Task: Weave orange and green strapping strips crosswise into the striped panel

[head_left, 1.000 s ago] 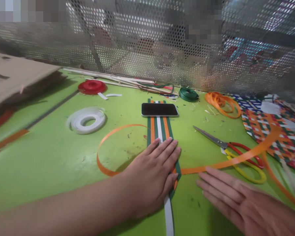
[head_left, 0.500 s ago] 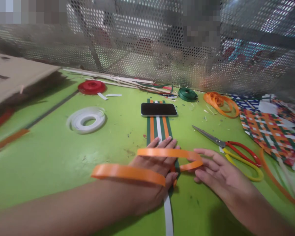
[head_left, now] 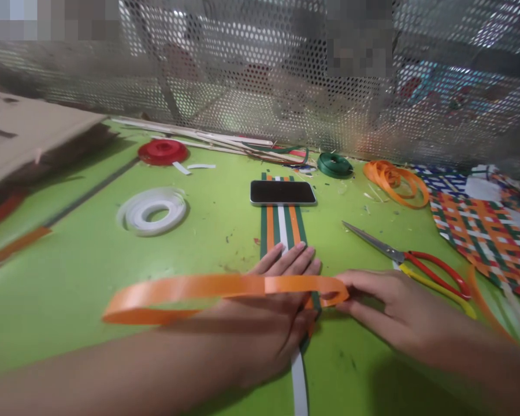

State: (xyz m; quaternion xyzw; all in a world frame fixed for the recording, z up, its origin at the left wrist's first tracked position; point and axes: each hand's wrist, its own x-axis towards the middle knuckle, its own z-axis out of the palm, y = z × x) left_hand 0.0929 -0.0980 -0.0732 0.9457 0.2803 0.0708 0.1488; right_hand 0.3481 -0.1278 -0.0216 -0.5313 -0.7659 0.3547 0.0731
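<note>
Green, orange and white strips (head_left: 283, 222) lie side by side, running away from me under a smartphone (head_left: 283, 192). My left hand (head_left: 281, 312) rests flat over their near part, fingers stretched out. To its right, my right hand (head_left: 385, 300) pinches a looped orange strip (head_left: 173, 286) between thumb and fingers. That strip arches leftward above my left hand and forearm in a long loop. From beneath my left hand a white strip end (head_left: 299, 381) reaches toward me. The weave under the palm is hidden.
Scissors (head_left: 394, 252) with red and yellow handles lie at right, near a woven multicoloured piece (head_left: 476, 231). White (head_left: 130, 214), red (head_left: 163, 152), green (head_left: 334, 166) and orange (head_left: 394, 185) strip rolls lie around. Thin sticks (head_left: 225, 140) line the perforated metal screen (head_left: 242, 81); cardboard (head_left: 34, 127) stands left.
My right hand has closed from loose, parted fingers onto the orange strip's bend. The strip's loop has swung out further left. My left hand stays flat in place.
</note>
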